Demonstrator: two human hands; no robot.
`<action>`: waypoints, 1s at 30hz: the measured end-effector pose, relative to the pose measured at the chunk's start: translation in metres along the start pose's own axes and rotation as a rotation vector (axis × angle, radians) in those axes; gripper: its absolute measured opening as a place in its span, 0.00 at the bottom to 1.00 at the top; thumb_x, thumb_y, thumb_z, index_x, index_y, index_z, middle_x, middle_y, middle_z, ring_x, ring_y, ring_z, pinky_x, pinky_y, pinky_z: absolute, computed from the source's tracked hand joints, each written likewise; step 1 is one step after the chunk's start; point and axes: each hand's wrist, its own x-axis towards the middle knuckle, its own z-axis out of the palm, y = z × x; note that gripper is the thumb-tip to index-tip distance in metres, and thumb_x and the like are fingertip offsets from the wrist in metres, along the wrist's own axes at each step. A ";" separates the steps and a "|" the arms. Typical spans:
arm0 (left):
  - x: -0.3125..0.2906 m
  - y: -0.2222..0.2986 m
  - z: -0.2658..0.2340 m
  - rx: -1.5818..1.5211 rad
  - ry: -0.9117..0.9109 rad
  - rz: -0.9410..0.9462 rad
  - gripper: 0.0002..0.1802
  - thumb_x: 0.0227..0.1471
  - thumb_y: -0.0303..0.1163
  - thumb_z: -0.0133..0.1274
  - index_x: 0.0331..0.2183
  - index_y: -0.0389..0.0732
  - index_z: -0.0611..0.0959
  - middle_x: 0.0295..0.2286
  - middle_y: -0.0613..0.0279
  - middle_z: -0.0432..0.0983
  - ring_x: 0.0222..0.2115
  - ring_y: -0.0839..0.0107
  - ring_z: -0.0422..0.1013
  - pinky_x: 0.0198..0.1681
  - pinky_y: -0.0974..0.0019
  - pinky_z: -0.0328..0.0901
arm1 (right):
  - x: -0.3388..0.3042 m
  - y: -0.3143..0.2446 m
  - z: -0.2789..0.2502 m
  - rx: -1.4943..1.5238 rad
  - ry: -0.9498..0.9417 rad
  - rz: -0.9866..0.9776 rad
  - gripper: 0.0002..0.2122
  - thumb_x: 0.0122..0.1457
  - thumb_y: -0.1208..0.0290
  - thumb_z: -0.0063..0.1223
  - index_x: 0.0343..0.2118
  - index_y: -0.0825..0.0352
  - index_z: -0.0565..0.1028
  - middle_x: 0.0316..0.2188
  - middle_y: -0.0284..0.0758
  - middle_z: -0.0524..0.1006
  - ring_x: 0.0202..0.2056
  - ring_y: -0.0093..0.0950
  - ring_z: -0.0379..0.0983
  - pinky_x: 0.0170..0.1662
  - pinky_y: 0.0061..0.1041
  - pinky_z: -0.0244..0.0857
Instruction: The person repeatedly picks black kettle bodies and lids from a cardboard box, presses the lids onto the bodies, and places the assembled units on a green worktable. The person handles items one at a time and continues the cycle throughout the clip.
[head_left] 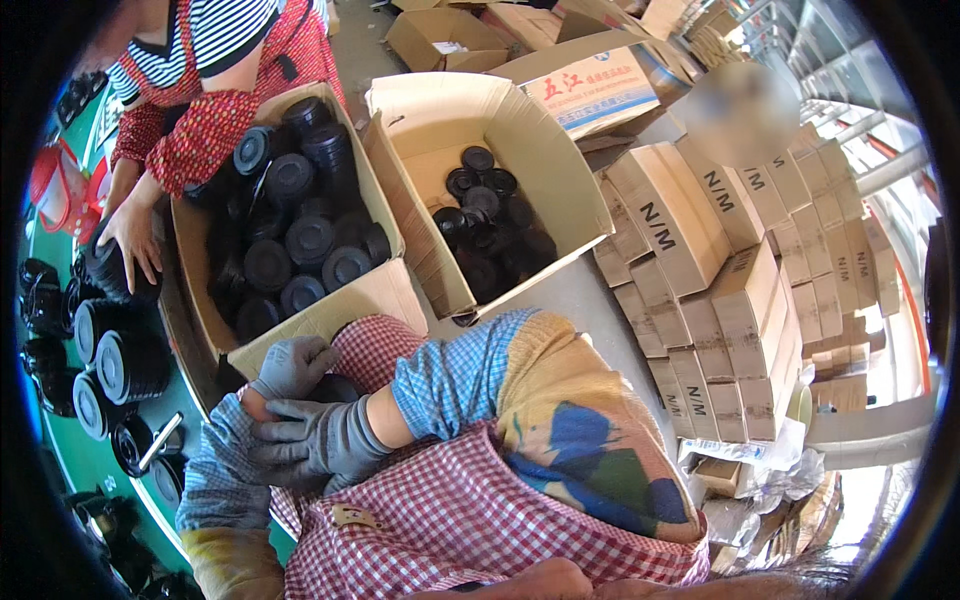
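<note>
My left hand (292,368), in a grey glove, is raised beside the near edge of a carton (335,310), its fingers curled in and nothing seen in them. Across my body reaches my right hand (325,440), also gloved in grey. Its fingers wrap over the blue checked sleeve (222,450) at my left wrist, where a strip of bare skin shows. Just below my left hand, a black round part (335,388) is partly hidden. Many black round discs (310,240) fill the carton in front of me.
A second carton (590,215) holds fewer black discs. To the left, a green table (120,460) carries stacked black discs (130,365) and a pale rod-like tool (160,440). A co-worker's hand (130,235) touches black parts there. Closed cardboard boxes (680,220) are piled at right.
</note>
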 end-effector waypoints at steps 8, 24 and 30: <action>-0.004 -0.048 0.040 -0.401 0.239 0.058 0.15 0.63 0.37 0.49 0.44 0.37 0.83 0.44 0.50 0.79 0.46 0.58 0.75 0.50 0.57 0.68 | -0.016 0.028 -0.078 0.469 0.026 -0.031 0.35 0.45 0.45 0.65 0.56 0.58 0.73 0.62 0.40 0.66 0.64 0.40 0.57 0.66 0.52 0.48; 0.007 0.003 -0.003 -0.234 0.014 0.181 0.16 0.60 0.41 0.53 0.46 0.43 0.82 0.45 0.50 0.77 0.49 0.53 0.72 0.53 0.52 0.67 | -0.020 0.038 -0.069 0.148 -0.045 -0.066 0.23 0.61 0.61 0.52 0.59 0.58 0.71 0.64 0.41 0.64 0.68 0.43 0.53 0.68 0.60 0.42; 0.016 0.013 -0.006 -0.073 -0.101 -0.163 0.20 0.60 0.47 0.53 0.49 0.47 0.81 0.45 0.57 0.79 0.46 0.55 0.76 0.51 0.51 0.70 | -0.011 0.031 -0.054 0.124 -0.150 -0.067 0.25 0.60 0.55 0.53 0.61 0.48 0.70 0.67 0.39 0.59 0.70 0.43 0.48 0.66 0.61 0.46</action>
